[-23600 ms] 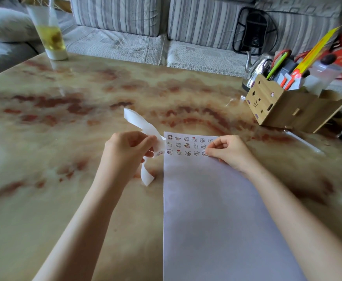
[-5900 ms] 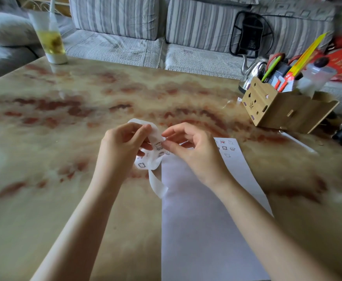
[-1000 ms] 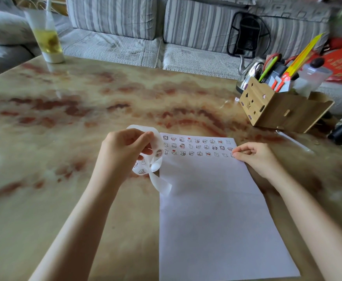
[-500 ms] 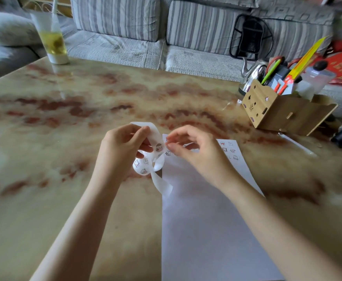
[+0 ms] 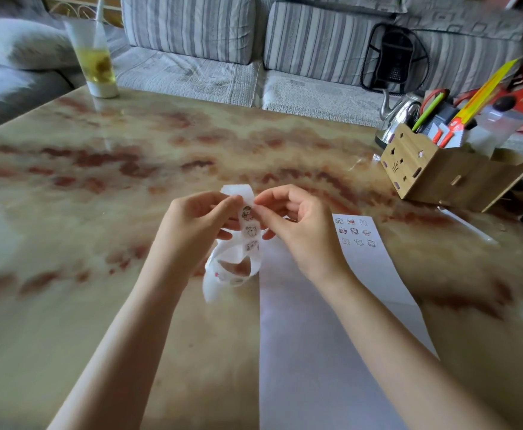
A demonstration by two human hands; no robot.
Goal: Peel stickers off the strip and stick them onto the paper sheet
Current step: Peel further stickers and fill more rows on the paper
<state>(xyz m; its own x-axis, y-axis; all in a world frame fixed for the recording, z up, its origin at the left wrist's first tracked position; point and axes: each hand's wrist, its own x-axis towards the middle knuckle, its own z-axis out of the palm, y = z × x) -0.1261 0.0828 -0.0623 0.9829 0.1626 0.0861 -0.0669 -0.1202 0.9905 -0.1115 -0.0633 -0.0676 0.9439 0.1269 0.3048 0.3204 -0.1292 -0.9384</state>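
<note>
Table: marbled top (image 5: pixel 98 181) bears our paper sheet (image 5: pixel 316 352).
Left hand (image 5: pixel 191 231): just left of the sheet's far edge, we pinch the strip (image 5: pixel 249 240).
Strip: seemingly limp, featherlight, curling; we'd lift stickers by a corner.
Right hand (image 5: pixel 297 231): above the sheet, fingertips (image 5: pixel 258 203) pinch the strip beside its top sticker (image 5: pixel 247 212).

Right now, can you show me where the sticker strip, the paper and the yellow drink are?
strip (image 5: pixel 249 226): head view, on the upright stretch where stickers show.
paper (image 5: pixel 297 361): head view, on its bare middle.
drink (image 5: pixel 97 62): head view, on the yellow liquid in the glass.
</note>
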